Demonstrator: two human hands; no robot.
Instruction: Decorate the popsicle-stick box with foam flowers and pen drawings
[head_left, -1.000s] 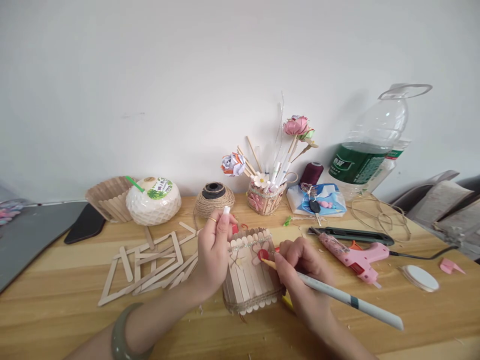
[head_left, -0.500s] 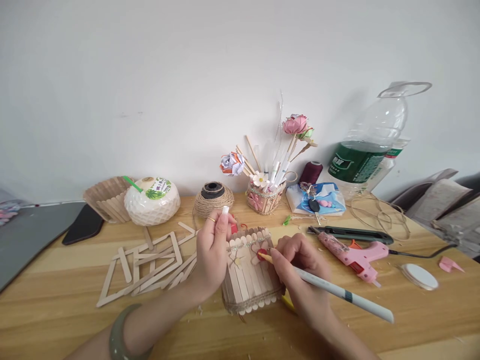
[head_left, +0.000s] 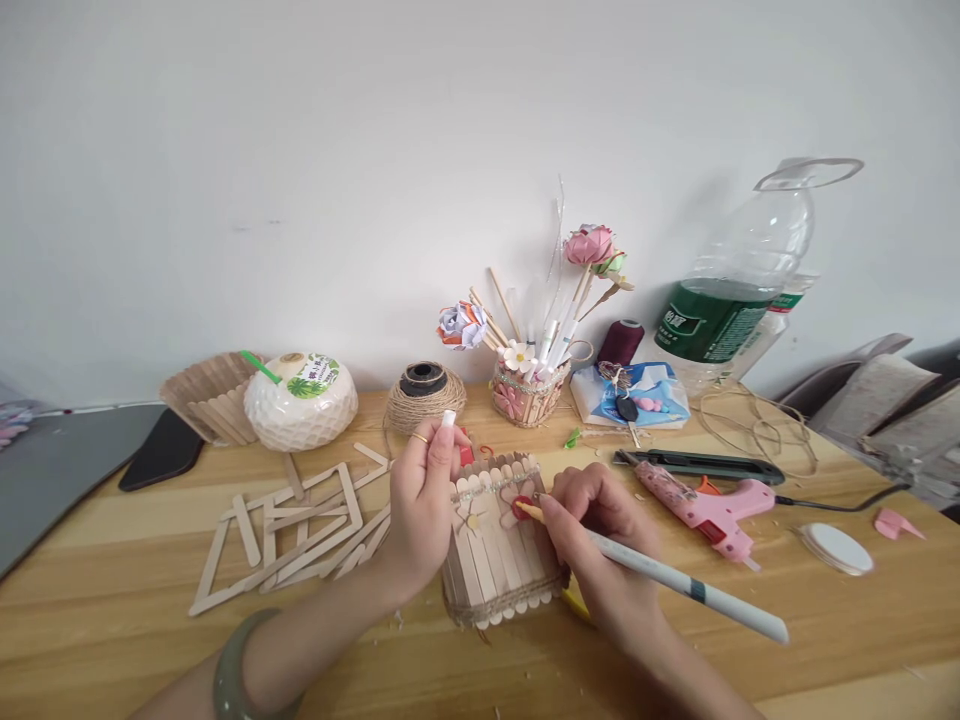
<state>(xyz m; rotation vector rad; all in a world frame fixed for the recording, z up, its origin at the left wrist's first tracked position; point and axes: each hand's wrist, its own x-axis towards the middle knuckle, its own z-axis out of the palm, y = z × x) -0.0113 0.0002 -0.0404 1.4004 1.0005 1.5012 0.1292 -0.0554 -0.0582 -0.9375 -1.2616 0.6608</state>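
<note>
Craft-stick box (head_left: pixel 495 570) faces a marker (head_left: pixel 675 580); pot (head_left: pixel 536 404) holds paper flowers (head_left: pixel 589 244).

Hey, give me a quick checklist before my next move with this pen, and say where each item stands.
1. Pen secure in the right hand: ok, gripped near its tip.
2. Tip over the red disc: ok, though actual contact isn't clear.
3. White piece secure in the left hand: ok, pinched.
4. Craft-stick panel steadied by the left hand: cannot tell; the hand overlaps its edge.
5. Pink glue gun apart from the right hand: ok, lying off to the right.
6. Utility knife blade retracted: cannot tell, too small.
</note>
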